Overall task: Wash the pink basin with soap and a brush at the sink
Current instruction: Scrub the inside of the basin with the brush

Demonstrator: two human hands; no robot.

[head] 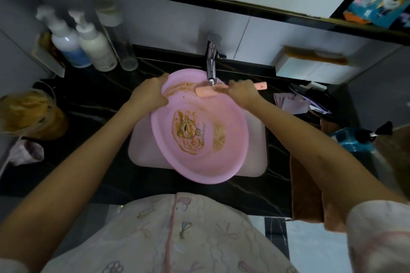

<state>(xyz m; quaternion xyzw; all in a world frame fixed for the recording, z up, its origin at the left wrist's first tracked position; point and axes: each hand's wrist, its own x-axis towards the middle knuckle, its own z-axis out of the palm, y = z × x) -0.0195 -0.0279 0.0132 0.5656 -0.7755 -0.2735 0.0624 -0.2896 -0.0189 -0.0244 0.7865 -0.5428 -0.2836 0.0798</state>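
A: Our left hand (150, 95) grips the upper-left rim of the round pink plastic basin (221, 162); our right hand (243, 94) is wrapped round the peach plastic brush (207, 91).

B: Agreed. We log the basin tilted in the pale rectangular sink (142, 153) at frame centre, with brown smears (188, 133) inside and the brush head just below the chrome tap (211, 68).

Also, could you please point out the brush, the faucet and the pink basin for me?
brush (204, 92): head view, on its wide end by the spout.
faucet (211, 68): head view, on the chrome neck.
pink basin (221, 162): head view, on its bare inner wall.
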